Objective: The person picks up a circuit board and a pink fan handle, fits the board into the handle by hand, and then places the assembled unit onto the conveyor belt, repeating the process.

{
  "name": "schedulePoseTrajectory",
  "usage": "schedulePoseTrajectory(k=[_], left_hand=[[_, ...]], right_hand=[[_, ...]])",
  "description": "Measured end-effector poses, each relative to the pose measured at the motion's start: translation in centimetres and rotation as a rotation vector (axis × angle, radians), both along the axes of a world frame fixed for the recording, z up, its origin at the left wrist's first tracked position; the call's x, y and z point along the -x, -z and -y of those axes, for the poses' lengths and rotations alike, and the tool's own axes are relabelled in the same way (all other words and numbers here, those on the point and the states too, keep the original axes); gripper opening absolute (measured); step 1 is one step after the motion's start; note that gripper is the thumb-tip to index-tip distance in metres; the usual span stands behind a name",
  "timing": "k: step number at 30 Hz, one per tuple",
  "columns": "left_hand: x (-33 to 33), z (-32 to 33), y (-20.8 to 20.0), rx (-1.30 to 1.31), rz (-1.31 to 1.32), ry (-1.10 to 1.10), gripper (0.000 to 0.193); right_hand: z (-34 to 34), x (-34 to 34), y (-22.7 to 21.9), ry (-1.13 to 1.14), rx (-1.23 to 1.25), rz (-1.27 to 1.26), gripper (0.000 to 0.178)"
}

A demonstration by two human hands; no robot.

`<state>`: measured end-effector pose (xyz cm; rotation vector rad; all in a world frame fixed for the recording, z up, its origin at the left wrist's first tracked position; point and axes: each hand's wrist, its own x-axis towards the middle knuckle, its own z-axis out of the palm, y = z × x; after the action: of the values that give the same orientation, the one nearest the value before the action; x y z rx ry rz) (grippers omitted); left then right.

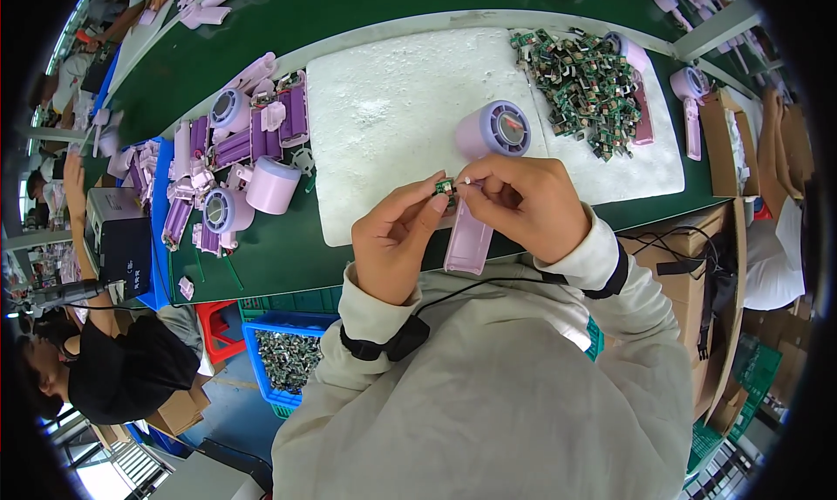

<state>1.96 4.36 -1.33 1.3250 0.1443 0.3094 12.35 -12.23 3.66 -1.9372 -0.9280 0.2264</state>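
My left hand [397,231] pinches a small green circuit board [445,187] between thumb and fingertips. Close beside it, the thumb and forefinger of my right hand [521,202] are closed on a tiny white piece [468,181], too small to make out fully. Below my fingers lies the pink handle [469,241] of a handheld fan, its hollow side facing up. The fan's round lilac head [494,129] rests just beyond my right hand on a white foam board [384,125]. Whether a wire joins the circuit board to the fan is hidden by my fingers.
A heap of green circuit boards [588,90] covers the foam on the right. Purple fan heads [272,186] and handle shells crowd the left. Below the green table [279,269] stands a blue crate [292,356] of small parts. Other people work at both sides.
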Motion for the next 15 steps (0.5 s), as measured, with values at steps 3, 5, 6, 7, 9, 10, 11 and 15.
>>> schedulePoseTrajectory(k=[3,5,6,7,9,10,11,15], left_hand=[[0.0,-0.5,0.2,-0.016,0.042,0.05,0.027],[-0.2,-1.0,0.1,-0.022,0.062,0.075,0.026],[-0.4,-1.3,-0.2,0.033,0.047,0.142,0.026],[-0.7,-1.7,-0.5,0.088,0.032,0.209,0.026],[-0.9,-2.2,-0.6,0.145,0.015,0.276,0.026],[-1.0,-2.4,-0.5,0.143,0.008,0.311,0.026],[-1.0,-2.6,-0.4,0.141,0.001,0.348,0.026],[-1.0,-2.4,0.1,0.116,0.021,0.355,0.026]], right_hand=[[0.2,0.1,-0.2,0.005,-0.029,-0.158,0.009],[0.6,-0.1,0.0,0.01,-0.058,-0.222,0.01],[0.9,-0.2,0.1,0.015,-0.086,-0.282,0.011],[1.1,-0.4,0.2,0.021,-0.115,-0.343,0.012],[1.4,-0.6,0.5,0.007,-0.119,-0.366,0.011],[1.6,-0.7,0.7,-0.006,-0.125,-0.387,0.011],[1.7,-0.7,0.8,-0.016,-0.131,-0.408,0.011],[1.6,-0.7,0.8,-0.017,-0.124,-0.488,0.015]])
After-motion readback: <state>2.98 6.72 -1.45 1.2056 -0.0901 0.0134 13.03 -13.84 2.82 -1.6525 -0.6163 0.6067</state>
